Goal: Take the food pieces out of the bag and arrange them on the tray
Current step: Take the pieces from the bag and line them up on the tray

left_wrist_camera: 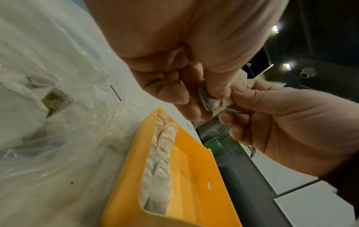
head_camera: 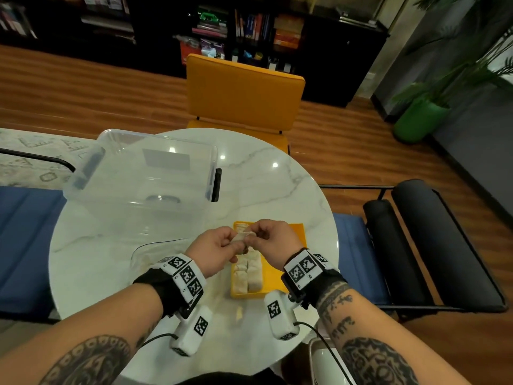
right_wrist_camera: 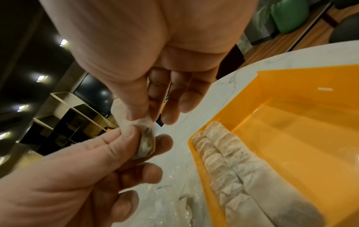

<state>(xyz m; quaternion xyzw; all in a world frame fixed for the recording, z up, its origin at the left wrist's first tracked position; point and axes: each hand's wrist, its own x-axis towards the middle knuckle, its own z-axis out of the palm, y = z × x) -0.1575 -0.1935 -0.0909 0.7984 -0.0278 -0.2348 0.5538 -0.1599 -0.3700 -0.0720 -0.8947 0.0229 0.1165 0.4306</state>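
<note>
Both hands hold one pale, flat food piece (head_camera: pixel 244 235) (left_wrist_camera: pixel 210 102) (right_wrist_camera: pixel 146 139) in the air above the far left end of the yellow tray (head_camera: pixel 277 276) (left_wrist_camera: pixel 196 184) (right_wrist_camera: pixel 295 126). My left hand (head_camera: pixel 237 244) (left_wrist_camera: pixel 208 93) pinches it between thumb and fingers. The right hand (head_camera: pixel 256 237) (right_wrist_camera: pixel 148 119) pinches its other edge. Several food pieces (head_camera: pixel 248 272) (left_wrist_camera: pixel 160 161) (right_wrist_camera: pixel 233 170) lie in two rows along the tray's left side. The clear plastic bag (head_camera: pixel 151 252) (left_wrist_camera: pixel 48 110) (right_wrist_camera: pixel 174 207) lies crumpled left of the tray, with pale pieces inside.
A large clear plastic bin (head_camera: pixel 144 173) stands at the back left of the round white marble table (head_camera: pixel 277 184). An orange chair (head_camera: pixel 244 90) is behind the table and a black chair (head_camera: pixel 416 245) to the right. The tray's right half shows bare yellow.
</note>
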